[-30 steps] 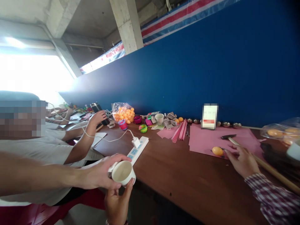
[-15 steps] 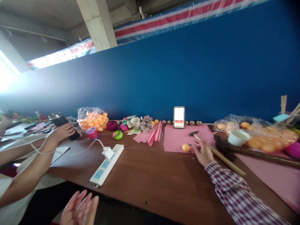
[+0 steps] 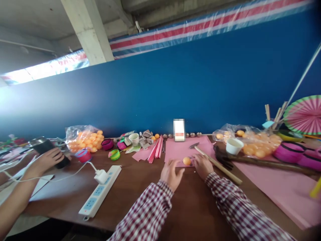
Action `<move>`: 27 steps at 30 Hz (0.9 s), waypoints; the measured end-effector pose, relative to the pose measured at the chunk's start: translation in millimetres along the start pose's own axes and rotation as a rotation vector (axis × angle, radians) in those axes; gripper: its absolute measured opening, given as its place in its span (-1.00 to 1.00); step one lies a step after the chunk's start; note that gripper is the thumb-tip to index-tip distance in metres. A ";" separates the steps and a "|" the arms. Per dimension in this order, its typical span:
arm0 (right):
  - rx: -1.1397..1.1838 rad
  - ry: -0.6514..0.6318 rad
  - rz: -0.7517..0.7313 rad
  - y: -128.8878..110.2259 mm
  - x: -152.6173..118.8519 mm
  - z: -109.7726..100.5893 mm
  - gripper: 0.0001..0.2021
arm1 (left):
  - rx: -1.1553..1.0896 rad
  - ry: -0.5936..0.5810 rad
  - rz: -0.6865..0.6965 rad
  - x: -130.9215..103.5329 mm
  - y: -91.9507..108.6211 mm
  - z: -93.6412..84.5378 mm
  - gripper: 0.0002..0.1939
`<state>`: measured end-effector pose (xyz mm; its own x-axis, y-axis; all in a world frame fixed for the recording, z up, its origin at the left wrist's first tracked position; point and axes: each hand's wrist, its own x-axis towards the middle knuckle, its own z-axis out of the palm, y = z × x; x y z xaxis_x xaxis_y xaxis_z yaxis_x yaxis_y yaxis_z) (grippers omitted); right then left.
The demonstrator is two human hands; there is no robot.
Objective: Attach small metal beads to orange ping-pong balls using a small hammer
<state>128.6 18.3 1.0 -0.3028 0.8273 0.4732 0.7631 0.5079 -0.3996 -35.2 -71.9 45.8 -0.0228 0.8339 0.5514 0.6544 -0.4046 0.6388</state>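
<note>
One orange ball (image 3: 186,161) near sheet's (image 3: 179,150) edge; left hand (image 3: 172,174) apart, right hand (image 3: 203,166) close.

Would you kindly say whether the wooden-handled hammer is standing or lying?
Lying: the wooden-handled hammer stretches from the pink paper over the brown table.

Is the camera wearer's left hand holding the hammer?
No, the left hand is open beside the orange ball, and the hammer lies by the right hand.

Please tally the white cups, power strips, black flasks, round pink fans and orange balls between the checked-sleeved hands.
Orange ball between left hand and right hand: 1
White cups: 2
Power strip: 1
Black flask: 1
Round pink fan: 1
Total: 6
</note>
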 end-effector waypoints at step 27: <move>-0.159 0.124 -0.009 8.1 6.8 -24.2 -0.66 | -1.273 0.168 -0.713 27.9 -42.2 28.3 -0.71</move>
<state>146.5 22.2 19.9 -0.2450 0.7823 0.5727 0.8444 0.4624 -0.2703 -42.1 -21.0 19.0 -0.1920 0.9782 -0.0790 -0.6238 -0.0595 0.7793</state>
